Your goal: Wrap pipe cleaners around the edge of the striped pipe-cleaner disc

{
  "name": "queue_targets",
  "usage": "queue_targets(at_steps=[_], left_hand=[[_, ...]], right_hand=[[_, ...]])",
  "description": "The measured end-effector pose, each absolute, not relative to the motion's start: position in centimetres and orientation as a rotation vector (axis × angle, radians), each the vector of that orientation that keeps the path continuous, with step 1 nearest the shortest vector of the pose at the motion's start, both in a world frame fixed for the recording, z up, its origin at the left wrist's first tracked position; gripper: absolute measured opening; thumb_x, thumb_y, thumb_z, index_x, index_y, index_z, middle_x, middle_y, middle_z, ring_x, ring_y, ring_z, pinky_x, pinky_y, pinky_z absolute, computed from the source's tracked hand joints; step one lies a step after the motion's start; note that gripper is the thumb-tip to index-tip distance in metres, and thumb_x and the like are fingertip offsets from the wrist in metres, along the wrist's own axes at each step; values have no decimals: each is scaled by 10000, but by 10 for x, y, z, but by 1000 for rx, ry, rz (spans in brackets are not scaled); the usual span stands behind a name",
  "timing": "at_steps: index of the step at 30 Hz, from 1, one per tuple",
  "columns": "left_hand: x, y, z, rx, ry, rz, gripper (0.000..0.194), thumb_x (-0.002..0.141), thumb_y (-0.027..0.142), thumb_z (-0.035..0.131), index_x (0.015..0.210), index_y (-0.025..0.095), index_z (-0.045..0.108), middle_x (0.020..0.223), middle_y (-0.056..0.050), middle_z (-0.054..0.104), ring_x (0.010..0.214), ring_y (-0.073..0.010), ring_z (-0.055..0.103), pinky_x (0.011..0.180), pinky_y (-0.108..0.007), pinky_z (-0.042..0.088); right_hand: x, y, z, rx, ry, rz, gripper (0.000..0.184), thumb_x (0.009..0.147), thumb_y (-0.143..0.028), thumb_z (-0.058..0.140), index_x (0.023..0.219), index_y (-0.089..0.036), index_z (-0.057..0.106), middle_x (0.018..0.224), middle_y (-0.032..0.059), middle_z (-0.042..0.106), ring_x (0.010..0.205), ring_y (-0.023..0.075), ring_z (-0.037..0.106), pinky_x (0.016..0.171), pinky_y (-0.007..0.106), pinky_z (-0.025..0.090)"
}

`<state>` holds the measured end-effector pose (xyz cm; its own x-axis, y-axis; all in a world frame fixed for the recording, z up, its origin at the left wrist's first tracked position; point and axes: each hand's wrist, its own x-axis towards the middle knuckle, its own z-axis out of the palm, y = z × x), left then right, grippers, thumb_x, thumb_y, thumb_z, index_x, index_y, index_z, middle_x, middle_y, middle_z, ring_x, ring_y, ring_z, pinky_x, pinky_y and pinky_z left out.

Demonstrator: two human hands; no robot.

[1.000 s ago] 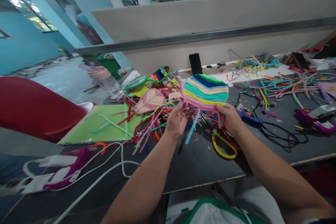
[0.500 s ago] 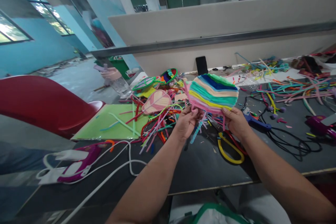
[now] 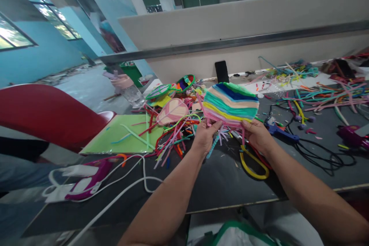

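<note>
A striped panel of pipe cleaners, in green, blue, peach, teal, yellow and pink bands, is held up above the table between both hands. My left hand pinches its lower left edge, thumb on the near side. At the lower right edge my right hand grips it the same way. Loose pink ends hang below the panel, near a twisted light-blue pipe cleaner. Just under my right hand lie yellow-handled scissors, their blades partly hidden. A pink leaf-shaped piece rests on the pile to the left.
Loose pipe cleaners and a green sheet lie left. A purple tool with white cords sits front left; a blue glue gun with black cable lies right. A bottle and phone stand behind. A person is at far left.
The striped panel has shifted slightly left and down, with both hands still on it. A person's dark sleeve has come into view at the far left.
</note>
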<state>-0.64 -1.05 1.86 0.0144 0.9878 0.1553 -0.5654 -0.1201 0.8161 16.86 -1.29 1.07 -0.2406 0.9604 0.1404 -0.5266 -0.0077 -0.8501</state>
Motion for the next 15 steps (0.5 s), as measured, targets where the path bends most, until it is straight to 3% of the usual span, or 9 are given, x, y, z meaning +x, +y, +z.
queue_targets(at_steps=[4,7,10,15], left_hand=[[-12,-11,24,998,696,1471,305,637,214,774,920,152,679,935,-53,709,889,-182,656,910,-341,469],[-23,-11,32,1108,800,1376,275,651,262,762,881,140,675,818,-36,702,708,-159,657,746,-308,525],[-38,-13,43,1252,870,1168,275,638,290,764,842,134,667,743,-18,682,576,-136,620,597,-269,518],[-56,-17,59,1512,852,673,263,649,296,755,816,110,675,672,-32,667,572,-132,617,605,-239,494]], right_hand=[[167,-14,12,-573,-1043,1602,270,730,-297,714,994,-242,697,1065,32,706,1049,241,631,927,388,475],[169,-14,13,-583,-1051,1627,351,718,-275,716,1064,-251,667,1086,34,698,1086,248,610,953,409,455],[181,-12,17,-607,-1028,1660,395,723,-338,693,1102,-237,650,1074,52,701,1077,279,613,944,447,457],[206,-9,32,-591,-1136,1656,534,673,-469,688,1155,-247,628,1153,54,667,1118,305,582,936,417,460]])
